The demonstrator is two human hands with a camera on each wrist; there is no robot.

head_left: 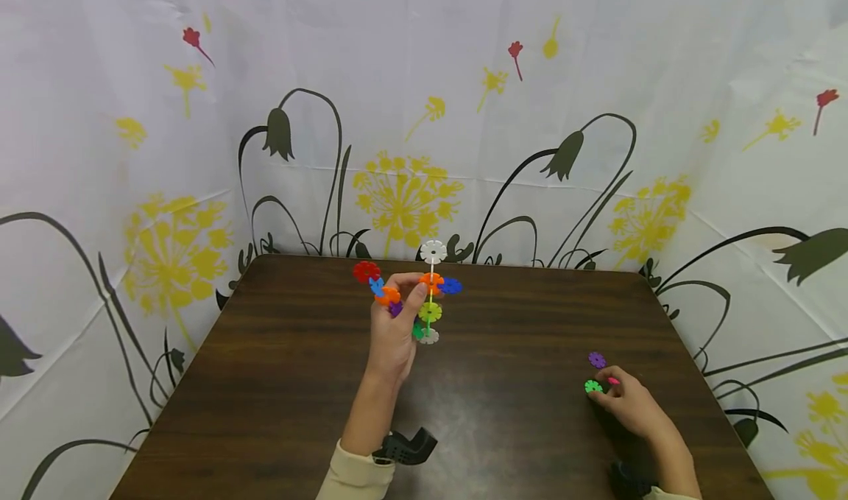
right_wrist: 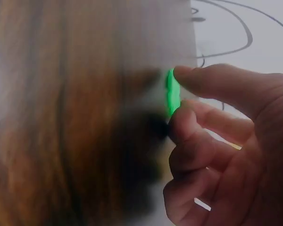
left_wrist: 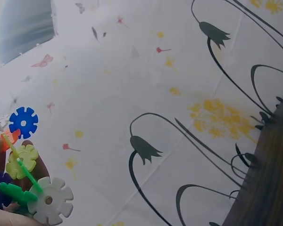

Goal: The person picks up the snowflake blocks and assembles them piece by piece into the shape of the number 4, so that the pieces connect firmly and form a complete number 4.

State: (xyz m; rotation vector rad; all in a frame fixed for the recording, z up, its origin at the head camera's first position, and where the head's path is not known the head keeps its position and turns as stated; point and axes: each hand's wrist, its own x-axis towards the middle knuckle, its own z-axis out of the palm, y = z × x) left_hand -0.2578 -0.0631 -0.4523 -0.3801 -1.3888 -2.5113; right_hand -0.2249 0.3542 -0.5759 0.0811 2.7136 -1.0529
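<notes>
My left hand grips a joined cluster of notched plastic discs, held up over the table. In it are a red disc, an orange disc, a blue disc, a yellow-green disc and a white disc; the fingers partly hide the cluster. At the right, my right hand pinches a green disc between thumb and fingertip. A pink disc shows by its fingers, partly hidden. Just beyond them lies a purple disc.
The dark wooden table reaches back to a white curtain printed with flowers, which also hangs along both sides. A black wrist camera is strapped to the left wrist.
</notes>
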